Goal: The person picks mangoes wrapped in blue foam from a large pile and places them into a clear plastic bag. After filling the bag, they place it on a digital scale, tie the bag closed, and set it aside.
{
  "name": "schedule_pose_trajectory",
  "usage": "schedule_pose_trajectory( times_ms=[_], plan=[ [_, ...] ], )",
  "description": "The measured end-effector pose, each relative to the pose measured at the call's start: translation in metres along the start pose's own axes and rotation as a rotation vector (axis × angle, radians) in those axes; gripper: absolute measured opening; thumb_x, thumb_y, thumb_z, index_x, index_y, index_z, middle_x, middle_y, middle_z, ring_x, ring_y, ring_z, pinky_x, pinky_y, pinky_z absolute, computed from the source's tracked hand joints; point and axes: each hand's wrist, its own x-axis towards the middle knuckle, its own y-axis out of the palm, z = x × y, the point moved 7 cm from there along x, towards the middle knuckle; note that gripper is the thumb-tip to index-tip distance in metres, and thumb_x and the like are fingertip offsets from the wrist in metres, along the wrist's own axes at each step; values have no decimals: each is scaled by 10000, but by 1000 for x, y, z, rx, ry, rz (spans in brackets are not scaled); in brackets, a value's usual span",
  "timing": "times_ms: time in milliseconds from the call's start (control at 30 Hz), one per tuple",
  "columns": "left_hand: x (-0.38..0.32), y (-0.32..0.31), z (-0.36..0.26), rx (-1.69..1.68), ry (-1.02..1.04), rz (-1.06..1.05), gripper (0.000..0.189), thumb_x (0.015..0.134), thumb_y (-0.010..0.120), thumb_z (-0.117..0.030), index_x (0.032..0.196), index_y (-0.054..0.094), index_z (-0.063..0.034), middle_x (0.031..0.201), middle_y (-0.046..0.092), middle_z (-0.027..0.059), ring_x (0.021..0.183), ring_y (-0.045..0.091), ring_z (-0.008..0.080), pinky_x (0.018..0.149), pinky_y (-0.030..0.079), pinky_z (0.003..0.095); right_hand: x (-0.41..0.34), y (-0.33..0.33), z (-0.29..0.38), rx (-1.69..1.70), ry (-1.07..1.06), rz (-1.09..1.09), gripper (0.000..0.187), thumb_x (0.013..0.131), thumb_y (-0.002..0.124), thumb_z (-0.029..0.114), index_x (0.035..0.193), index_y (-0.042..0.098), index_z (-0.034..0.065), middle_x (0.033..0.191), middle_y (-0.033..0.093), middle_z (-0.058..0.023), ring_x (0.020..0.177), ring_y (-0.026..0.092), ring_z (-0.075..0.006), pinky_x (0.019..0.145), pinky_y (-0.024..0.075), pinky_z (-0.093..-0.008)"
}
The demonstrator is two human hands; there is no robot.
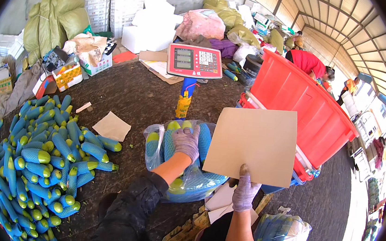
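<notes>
My left hand [186,143], in a thin pale glove, rests on zucchini [169,144] in blue foam-net sleeves. They stand and lie inside a clear plastic bag [192,179], whose mouth is open. Pinched at its lower edge in my gloved right hand [245,193] is a flat sheet of brown cardboard [254,145], held up right of the bag. Just behind the bag rises the blue post of a digital scale, partly wrapped in yellow tape; its red display head [195,61] faces me. The bag hides whatever is under it.
A large heap of sleeved zucchini [41,161] covers the floor at left, beside a loose cardboard piece [112,126]. Red plastic tubs [302,106] stand at right, near a filled bag [281,237]. Sacks [58,17] and foam boxes [149,34] line the back; people work beyond the tubs.
</notes>
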Motion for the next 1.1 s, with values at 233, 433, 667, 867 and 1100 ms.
schedule_pose_trajectory(
  times_ms=[233,433,667,867,1100],
  plan=[
    [84,-12,11,-301,-70,124,465,919,569,-198,1367,471,-123,1143,694,195,1098,671,330,943,487,464,-32,-15,-20,-173,203,193,139,989,578,123,903,598,15,624,554,-28,450,516,-119,433,423,-275],
    [128,-49,24,-348,74,91,285,813,735,-114,1093,682,-127,1057,712,192,1009,684,359,881,532,425,-39,12,-56,-107,428,222,120,967,566,88,882,581,4,574,548,-53,424,538,-150,411,427,-294],
    [135,-60,30,-296,147,35,219,778,774,-139,989,713,-135,1000,724,163,961,696,350,851,556,422,-36,9,-73,-123,481,248,112,958,556,75,909,592,-19,590,562,-70,407,533,-168,399,436,-309],
    [116,-67,1,-401,222,18,169,804,728,-105,970,692,-101,944,722,152,900,695,346,812,546,416,-26,67,-135,146,714,209,127,922,661,146,883,591,47,616,590,-67,456,562,-181,420,428,-298],
    [7,-46,13,-476,354,-217,254,851,674,-137,1104,654,-115,1080,676,146,1033,635,356,903,517,443,-44,56,-120,113,746,354,216,900,713,157,1021,565,55,769,641,-84,507,580,-147,441,468,-281]
  ],
)
